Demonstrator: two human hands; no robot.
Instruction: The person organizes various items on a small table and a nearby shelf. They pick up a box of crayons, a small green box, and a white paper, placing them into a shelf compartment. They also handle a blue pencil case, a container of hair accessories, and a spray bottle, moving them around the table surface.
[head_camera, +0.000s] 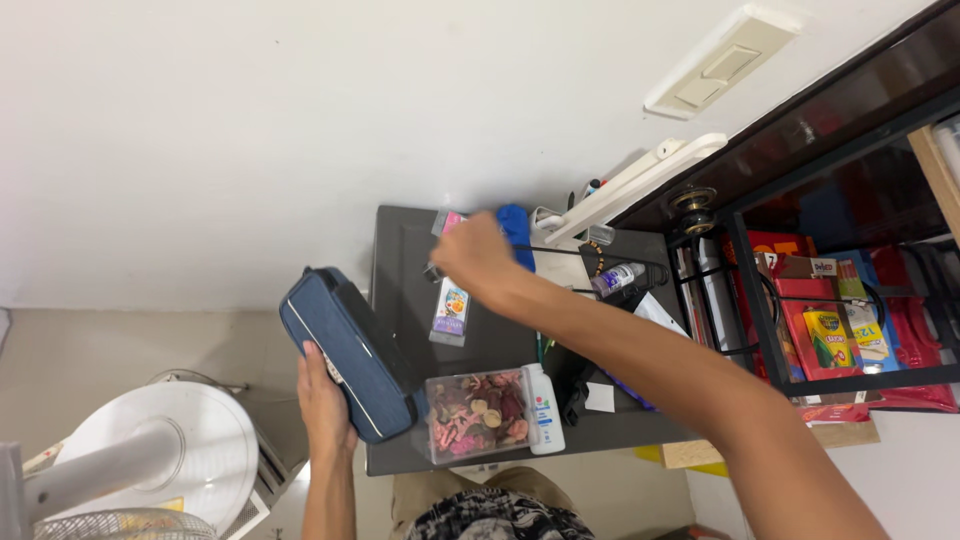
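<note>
On one dark table (400, 330): left hand (322, 400) gripping one blue pouch (350, 350), right hand (475, 255), fingers hidden.

The right hand (472, 252) is motion-blurred, its fingers hidden behind the knuckles, so whether it grips anything cannot be told. At its 12 o'clock a pink item (452, 219) and a blue object (516, 232) are partly covered by it. The left hand (325, 400) shows only its back; its fingertips lie behind the blue case (350, 345). At 7 o'clock the white fan (130, 470) is cut by the frame's edge. The small bottle (617, 277) is perhaps a sanitiser, too small to tell.
</note>
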